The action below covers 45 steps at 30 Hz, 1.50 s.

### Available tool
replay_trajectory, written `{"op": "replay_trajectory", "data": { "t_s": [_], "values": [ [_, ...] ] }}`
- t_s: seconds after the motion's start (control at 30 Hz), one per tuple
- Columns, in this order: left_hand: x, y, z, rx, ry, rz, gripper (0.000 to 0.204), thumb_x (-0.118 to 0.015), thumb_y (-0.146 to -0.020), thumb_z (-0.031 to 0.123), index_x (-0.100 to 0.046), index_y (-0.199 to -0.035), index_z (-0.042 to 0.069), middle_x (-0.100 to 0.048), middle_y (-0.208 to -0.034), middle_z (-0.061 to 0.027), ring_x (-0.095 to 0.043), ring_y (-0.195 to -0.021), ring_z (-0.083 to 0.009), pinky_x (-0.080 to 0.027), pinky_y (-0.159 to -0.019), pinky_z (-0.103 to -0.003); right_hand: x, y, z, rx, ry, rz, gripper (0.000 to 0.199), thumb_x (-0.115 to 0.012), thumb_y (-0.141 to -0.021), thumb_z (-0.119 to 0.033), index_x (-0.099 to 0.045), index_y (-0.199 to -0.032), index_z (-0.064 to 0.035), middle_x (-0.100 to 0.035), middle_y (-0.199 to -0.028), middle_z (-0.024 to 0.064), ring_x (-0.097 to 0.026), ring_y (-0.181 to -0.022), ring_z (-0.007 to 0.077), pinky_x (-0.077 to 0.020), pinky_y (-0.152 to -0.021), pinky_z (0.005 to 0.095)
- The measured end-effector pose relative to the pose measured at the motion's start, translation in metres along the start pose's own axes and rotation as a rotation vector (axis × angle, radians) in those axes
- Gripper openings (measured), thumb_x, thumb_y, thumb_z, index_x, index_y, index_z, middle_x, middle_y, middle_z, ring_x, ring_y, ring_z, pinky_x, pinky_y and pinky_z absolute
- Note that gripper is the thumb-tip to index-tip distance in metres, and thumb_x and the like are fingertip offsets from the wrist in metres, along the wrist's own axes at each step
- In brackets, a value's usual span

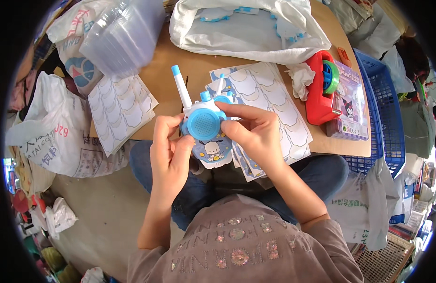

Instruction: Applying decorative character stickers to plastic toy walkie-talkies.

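Observation:
Between my two hands is a blue and white toy walkie-talkie (203,123). A white antenna with a blue tip rises from its upper left, and a round blue speaker grille and a cartoon dog sticker cover its front. My left hand (170,153) pinches the left edge with thumb and fingers. On the other edge, beside the speaker, the thumb and forefinger of my right hand (253,132) grip it. Just behind it lies a second toy walkie-talkie (223,97), mostly hidden. Sheets of die-cut stickers (274,101) spread over the cardboard-topped table (178,52), partly beneath my right hand.
At the back, an open white sack (251,49) holds blue and white toy parts. A red tape dispenser (317,89) and a purple printed box (352,101) stand right, beside a blue crate (392,118). More sheets (120,109) and a clear plastic bin (121,40) are left.

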<state>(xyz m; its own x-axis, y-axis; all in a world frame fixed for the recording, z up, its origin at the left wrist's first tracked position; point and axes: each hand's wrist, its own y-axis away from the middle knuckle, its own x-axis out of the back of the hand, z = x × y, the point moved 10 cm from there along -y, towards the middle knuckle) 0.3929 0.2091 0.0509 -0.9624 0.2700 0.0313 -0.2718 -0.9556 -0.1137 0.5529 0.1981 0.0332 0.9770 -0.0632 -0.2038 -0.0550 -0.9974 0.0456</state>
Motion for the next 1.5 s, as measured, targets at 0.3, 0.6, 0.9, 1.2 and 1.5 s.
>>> {"op": "replay_trajectory", "data": {
  "t_s": [0.3, 0.6, 0.9, 1.2, 1.5],
  "values": [
    [0.006, 0.003, 0.005, -0.145, -0.241, 0.200, 0.012, -0.052, -0.099, 0.008, -0.050, -0.090, 0.000, -0.046, -0.074, -0.0009, -0.042, -0.067, -0.0046, -0.037, -0.058, -0.022, 0.011, 0.004, 0.017, 0.112, 0.019, 0.241, 0.023, -0.071, -0.086, -0.015, -0.073, -0.101, 0.0016, -0.069, -0.076, 0.0034, -0.062, -0.067, 0.0064, -0.0493, -0.059, 0.0213],
    [-0.004, -0.013, -0.025, -0.045, -0.191, 0.130, 0.015, -0.059, -0.098, 0.013, -0.057, -0.103, -0.001, -0.064, -0.085, -0.0087, -0.062, -0.071, -0.0118, -0.051, -0.064, -0.025, 0.068, -0.021, -0.019, 0.170, 0.297, 0.332, 0.024, -0.072, -0.088, -0.018, -0.074, -0.095, 0.0043, -0.069, -0.076, 0.0027, -0.058, -0.067, 0.0047, -0.0470, -0.059, 0.0206],
    [-0.022, -0.049, -0.068, -0.297, -0.672, 0.097, 0.064, -0.073, -0.075, 0.007, -0.047, -0.133, 0.003, -0.055, -0.123, -0.0180, -0.055, -0.114, -0.0349, -0.046, -0.095, -0.040, 0.131, -0.066, -0.015, 0.459, 1.171, 0.331, 0.048, -0.072, -0.082, -0.035, -0.064, -0.118, -0.0042, -0.061, -0.123, 0.0163, -0.062, -0.102, 0.0361, -0.0510, -0.087, 0.0405],
    [0.009, -0.064, -0.063, -0.375, -0.732, 0.157, 0.056, -0.076, -0.075, 0.013, -0.052, -0.125, 0.005, -0.055, -0.121, -0.0194, -0.054, -0.110, -0.0367, -0.047, -0.092, -0.043, 0.055, 0.029, 0.055, 0.271, 1.375, -0.357, 0.080, -0.072, -0.079, -0.046, -0.042, -0.145, -0.0122, -0.031, -0.155, 0.0123, -0.030, -0.143, 0.0322, -0.0249, -0.115, 0.0494],
    [0.173, -0.027, -0.032, -0.193, -0.513, 0.637, 0.051, -0.073, -0.085, 0.020, -0.051, -0.127, 0.000, -0.057, -0.124, -0.0162, -0.055, -0.115, -0.0280, -0.044, -0.096, -0.036, 0.023, 0.010, -0.035, 0.461, 1.011, -0.063, 0.044, -0.075, -0.078, -0.007, -0.064, -0.120, -0.0011, -0.062, -0.125, 0.0169, -0.060, -0.113, 0.0336, -0.0472, -0.096, 0.0384]
  ]
}}
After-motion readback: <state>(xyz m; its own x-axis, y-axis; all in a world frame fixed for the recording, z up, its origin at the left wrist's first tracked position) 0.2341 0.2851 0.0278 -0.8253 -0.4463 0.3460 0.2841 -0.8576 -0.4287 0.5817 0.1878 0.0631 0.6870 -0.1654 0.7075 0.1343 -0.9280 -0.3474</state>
